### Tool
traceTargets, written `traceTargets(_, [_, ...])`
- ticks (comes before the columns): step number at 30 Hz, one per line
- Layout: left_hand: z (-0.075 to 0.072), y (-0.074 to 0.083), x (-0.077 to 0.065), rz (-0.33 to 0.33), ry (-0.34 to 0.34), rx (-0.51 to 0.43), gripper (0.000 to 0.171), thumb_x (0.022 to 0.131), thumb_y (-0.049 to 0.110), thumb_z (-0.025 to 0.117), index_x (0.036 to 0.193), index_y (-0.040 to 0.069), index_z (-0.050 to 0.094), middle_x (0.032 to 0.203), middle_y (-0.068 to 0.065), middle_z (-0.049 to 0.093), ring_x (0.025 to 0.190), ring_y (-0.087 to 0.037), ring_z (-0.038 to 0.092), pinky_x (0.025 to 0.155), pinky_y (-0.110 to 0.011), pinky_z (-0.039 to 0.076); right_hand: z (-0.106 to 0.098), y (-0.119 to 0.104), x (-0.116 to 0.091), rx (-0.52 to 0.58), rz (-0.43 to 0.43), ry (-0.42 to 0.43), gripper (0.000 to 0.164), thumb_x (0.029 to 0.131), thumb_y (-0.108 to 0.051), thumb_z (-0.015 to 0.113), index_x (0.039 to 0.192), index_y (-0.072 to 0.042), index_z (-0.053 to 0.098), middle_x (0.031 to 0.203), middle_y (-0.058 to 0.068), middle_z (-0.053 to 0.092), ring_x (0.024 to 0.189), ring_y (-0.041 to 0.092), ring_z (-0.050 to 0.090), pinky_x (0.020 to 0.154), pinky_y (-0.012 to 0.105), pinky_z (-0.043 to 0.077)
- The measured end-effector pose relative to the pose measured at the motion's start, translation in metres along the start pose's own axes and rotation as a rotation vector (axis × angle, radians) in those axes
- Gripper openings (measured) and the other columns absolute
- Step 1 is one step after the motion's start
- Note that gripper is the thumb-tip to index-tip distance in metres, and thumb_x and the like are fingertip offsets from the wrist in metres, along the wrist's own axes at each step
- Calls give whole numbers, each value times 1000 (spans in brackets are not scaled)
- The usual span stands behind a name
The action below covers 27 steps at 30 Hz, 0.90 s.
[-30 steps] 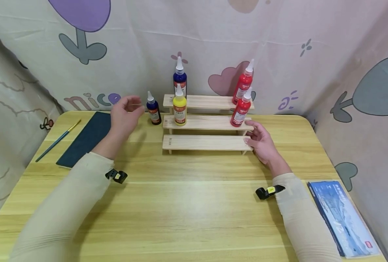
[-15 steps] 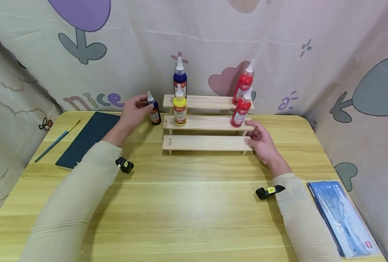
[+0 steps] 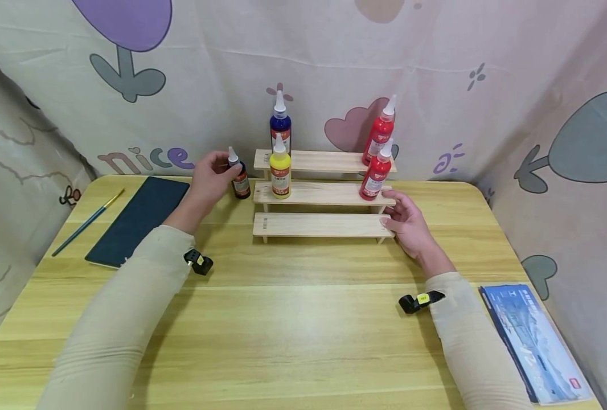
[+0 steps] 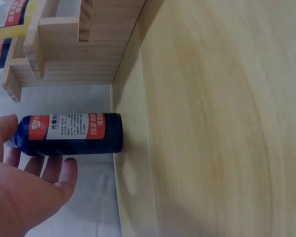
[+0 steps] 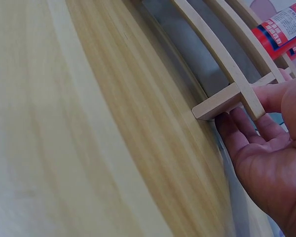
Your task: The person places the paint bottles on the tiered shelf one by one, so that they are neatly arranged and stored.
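My left hand [image 3: 210, 181] pinches a small dark blue paint bottle [image 4: 71, 133] near its neck, thumb in front and the other fingers behind. The bottle's base is at the table top, just left of a three-step wooden rack [image 3: 324, 225]. With my right hand [image 3: 408, 222] I grip the rack's right end, the thumb at the lowest step. A yellow bottle [image 3: 280, 175] and a red bottle [image 3: 374, 177] stand on the middle step. On the top step are a taller blue bottle [image 3: 280, 124] and another red bottle [image 3: 378, 136].
A dark notebook [image 3: 134, 222] and a paintbrush [image 3: 85, 225] lie at the table's left side. On the right lies a blue-covered pad [image 3: 536, 341]. A patterned cloth [image 3: 303, 51] hangs behind the table and along both sides.
My left hand has moved right to the small dark blue bottle and taken hold of it; the bottle has shifted slightly. The right hand keeps its hold on the rack.
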<state>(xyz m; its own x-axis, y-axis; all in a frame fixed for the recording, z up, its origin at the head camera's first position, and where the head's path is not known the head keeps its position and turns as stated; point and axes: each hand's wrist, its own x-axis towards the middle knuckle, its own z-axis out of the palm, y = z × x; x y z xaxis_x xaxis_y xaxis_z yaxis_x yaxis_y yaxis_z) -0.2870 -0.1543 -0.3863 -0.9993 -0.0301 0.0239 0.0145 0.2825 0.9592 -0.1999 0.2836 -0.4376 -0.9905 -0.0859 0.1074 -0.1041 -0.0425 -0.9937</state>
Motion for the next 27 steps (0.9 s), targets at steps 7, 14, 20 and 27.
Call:
traceTargets(7, [-2,-2,-1,-12,-1,19,42,99,27,65,135,6,55,131,-11,55,120,-23,52,102,-38,44,1,0,0,3,5,0,64,85,26,52,136,-13,55,136,8,51,117,31,49,90,29,49])
traceTargets(14, [-5,-3,-3,4,26,34,41,101,27,62,136,7,57,130,-13,57,118,-23,53,102,-38,44,-1,0,1,-15,10,0,64,86,25,52,137,-13,55,139,9,50,117,29,49,92,29,48])
traceTargets(20, [-7,-5,-10,-16,63,-13,41,100,24,63,137,5,56,130,-13,57,118,-23,53,101,-38,46,-1,0,2,-11,5,-4,64,86,25,52,138,-12,54,139,9,50,116,28,49,91,29,48])
traceTargets(27, [-10,-2,-25,-18,87,-28,42,100,24,64,137,5,56,130,-13,57,117,-22,55,99,-39,48,-1,1,1,-1,10,1,64,86,25,53,137,-14,55,138,8,51,119,33,48,89,27,49])
